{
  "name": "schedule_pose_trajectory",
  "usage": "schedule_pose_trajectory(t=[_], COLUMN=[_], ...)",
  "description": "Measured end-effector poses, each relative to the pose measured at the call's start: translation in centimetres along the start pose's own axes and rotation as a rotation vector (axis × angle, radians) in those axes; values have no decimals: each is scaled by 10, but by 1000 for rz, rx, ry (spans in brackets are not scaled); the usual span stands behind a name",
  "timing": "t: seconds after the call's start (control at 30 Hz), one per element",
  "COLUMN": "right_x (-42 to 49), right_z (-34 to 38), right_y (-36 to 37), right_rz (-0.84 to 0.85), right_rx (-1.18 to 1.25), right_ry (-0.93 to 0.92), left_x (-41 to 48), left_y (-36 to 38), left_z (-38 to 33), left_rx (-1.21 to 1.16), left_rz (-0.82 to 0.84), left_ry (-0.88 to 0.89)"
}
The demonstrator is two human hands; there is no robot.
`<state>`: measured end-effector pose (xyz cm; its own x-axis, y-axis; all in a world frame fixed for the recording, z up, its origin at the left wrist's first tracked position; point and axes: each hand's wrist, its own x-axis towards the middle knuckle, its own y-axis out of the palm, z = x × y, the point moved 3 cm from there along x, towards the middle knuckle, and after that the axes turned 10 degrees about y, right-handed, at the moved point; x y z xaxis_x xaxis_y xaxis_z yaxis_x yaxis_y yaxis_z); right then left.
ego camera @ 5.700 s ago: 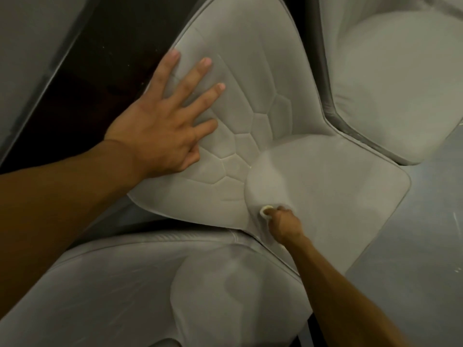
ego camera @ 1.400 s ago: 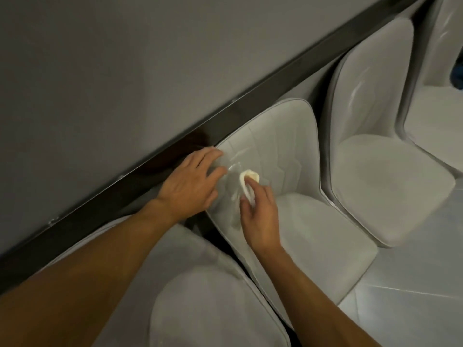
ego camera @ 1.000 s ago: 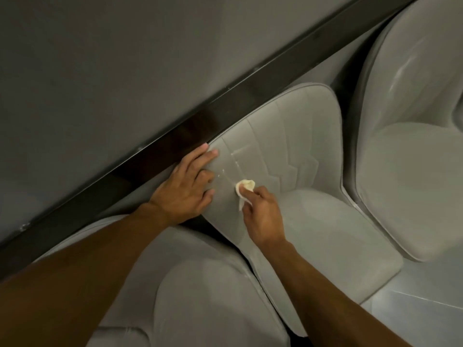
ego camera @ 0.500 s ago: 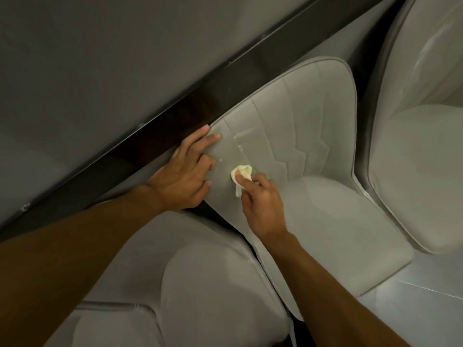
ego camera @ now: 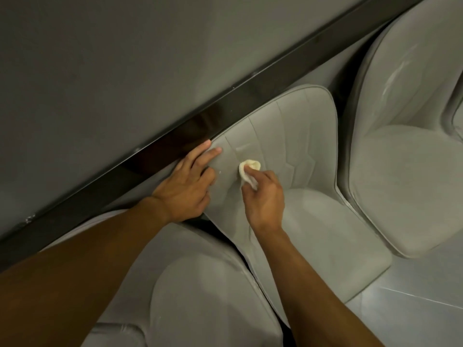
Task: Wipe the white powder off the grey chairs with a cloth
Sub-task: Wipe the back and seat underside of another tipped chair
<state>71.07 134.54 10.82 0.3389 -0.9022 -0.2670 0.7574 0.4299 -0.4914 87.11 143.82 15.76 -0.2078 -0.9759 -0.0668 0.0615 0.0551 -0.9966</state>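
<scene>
Wall of plain grey (ego camera: 100, 71), edged by a glossy dark band (ego camera: 250, 96), backs a row of grey upholstered chairs. On the middle grey chair (ego camera: 300, 151), the left hand (ego camera: 185, 189) presses the backrest's 9 o'clock edge, two fingers stretched flat. The right hand (ego camera: 263, 199) pinches a small crumpled cream cloth (ego camera: 249, 169) against the stitched backrest (at 3 o'clock of the left hand, apart from it). A faint white powder streak (ego camera: 244, 147) lies at 12 o'clock of the cloth.
</scene>
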Motion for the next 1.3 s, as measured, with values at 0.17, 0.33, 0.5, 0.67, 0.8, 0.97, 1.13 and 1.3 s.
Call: schedule_pose_trajectory(t=[0.17, 0.33, 0.5, 0.67, 0.8, 0.97, 1.13, 1.3], right_x=[-5, 0, 3, -6, 2, -11, -27, -23], right_z=[50, 31, 27, 54, 12, -27, 29, 26], right_y=[-6, 11, 4, 7, 23, 18, 15, 29], right_rz=[-116, -80, -66, -119, -29, 38, -64, -38], right_rx=[142, 181, 132, 195, 178, 74, 109, 62], right_ry=[-222, -17, 7, -138, 80, 183, -256, -270], left_x=[-2, -1, -1, 0, -1, -2, -2, -2], left_y=[1, -1, -2, -1, 0, 2, 3, 1], left_z=[1, -3, -2, -3, -2, -2, 0, -2], left_rx=[-29, -104, -114, -170, -123, -116, -155, -185], left_rz=[-26, -61, -61, -118, -100, -71, -154, -177], left_ry=[-6, -42, -55, -48, -38, -32, -16, 2])
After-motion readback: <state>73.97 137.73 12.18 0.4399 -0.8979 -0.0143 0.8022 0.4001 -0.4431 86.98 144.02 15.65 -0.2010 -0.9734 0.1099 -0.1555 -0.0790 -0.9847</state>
